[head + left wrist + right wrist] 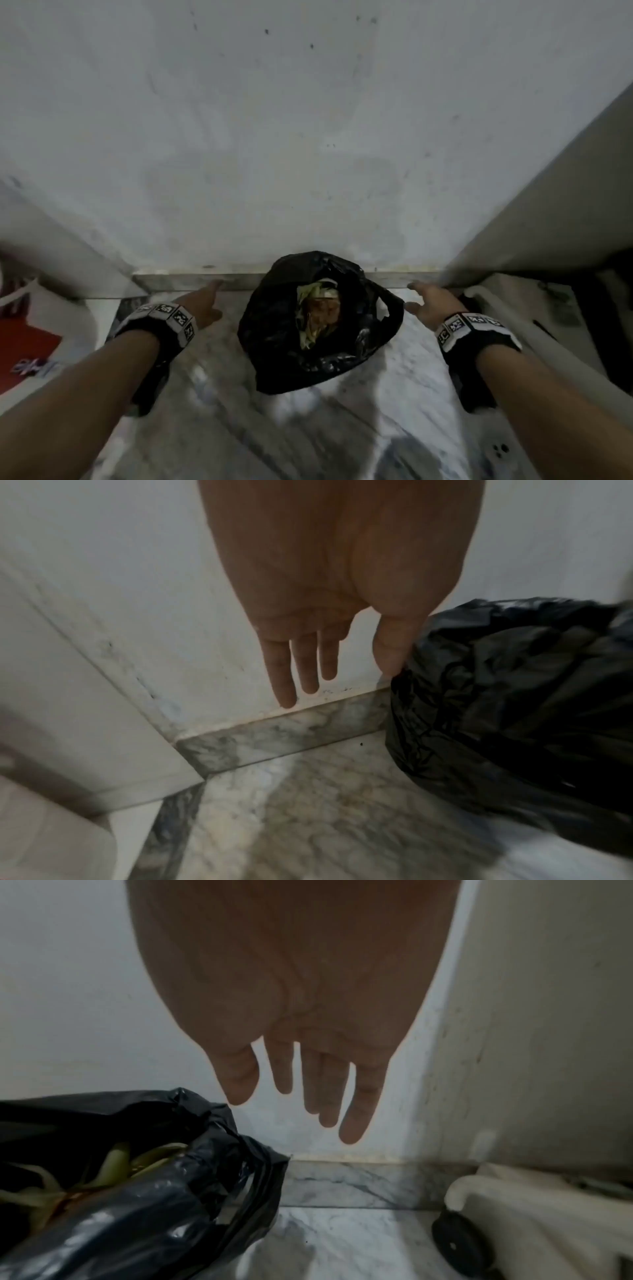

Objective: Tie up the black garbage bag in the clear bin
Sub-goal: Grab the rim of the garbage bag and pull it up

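Observation:
A black garbage bag (318, 325) stands on the marble floor against the white wall, its mouth gaping with yellowish and brown food scraps (318, 315) showing inside. No clear bin shows around it. My left hand (205, 305) hovers to the bag's left with straight fingers, holding nothing. In the left wrist view the left hand (329, 653) has its thumb close to the bag (514, 710). My right hand (428, 301) hovers to the bag's right, fingers spread and empty. The right wrist view shows the right hand (301, 1091) above the bag's rim (137, 1191).
A marble skirting (191, 281) runs along the wall's foot. A white appliance with a black wheel (459, 1242) stands on the right beside a grey side wall (548, 205). A white and red bag (30, 335) lies at the left.

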The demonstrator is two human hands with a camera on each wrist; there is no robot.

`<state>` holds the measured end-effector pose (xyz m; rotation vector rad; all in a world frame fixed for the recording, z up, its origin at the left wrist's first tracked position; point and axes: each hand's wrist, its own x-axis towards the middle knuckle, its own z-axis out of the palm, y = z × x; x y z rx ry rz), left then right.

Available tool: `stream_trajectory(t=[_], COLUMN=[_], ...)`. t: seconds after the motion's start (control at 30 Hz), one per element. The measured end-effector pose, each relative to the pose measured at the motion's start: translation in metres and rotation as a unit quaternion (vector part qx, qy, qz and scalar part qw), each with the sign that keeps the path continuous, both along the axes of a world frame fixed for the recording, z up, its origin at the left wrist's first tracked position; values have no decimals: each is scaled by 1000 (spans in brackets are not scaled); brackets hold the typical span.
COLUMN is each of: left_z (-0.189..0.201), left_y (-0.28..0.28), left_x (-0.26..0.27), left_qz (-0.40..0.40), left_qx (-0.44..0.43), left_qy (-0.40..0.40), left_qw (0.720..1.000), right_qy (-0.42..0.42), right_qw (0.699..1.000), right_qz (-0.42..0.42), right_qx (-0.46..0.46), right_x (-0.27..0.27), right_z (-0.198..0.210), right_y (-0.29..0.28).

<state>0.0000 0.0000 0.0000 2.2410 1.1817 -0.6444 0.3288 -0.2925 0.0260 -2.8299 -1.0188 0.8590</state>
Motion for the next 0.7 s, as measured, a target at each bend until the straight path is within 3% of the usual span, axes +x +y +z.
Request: stream_trajectory(t=[0.17, 0.23, 0.3, 0.47, 0.57, 0.7], left_z=[-48, -62, -71, -67, -52, -1], left_y=[-9, -16, -18, 0, 22, 47], left_x=[46, 57, 57, 38, 31, 29], left_qz=[0, -10, -17, 50, 79, 101], left_qx=[-56, -59, -51, -117, -63, -10], left_qy=[-71, -107, -96, -111, -67, -106], left_qw=[996, 992, 994, 986, 993, 989], right_qy=[76, 97, 87, 67, 73, 24], right_qw=[993, 988, 987, 982, 968, 961], right_qz=[-87, -111, -116, -125, -171, -156], right_qx=[33, 52, 75, 123, 171, 226], right_x=[-1, -6, -9, -6, 7, 16], right_z=[-66, -80, -85, -67, -43, -13], right_y=[11, 15, 18, 14, 15, 25])
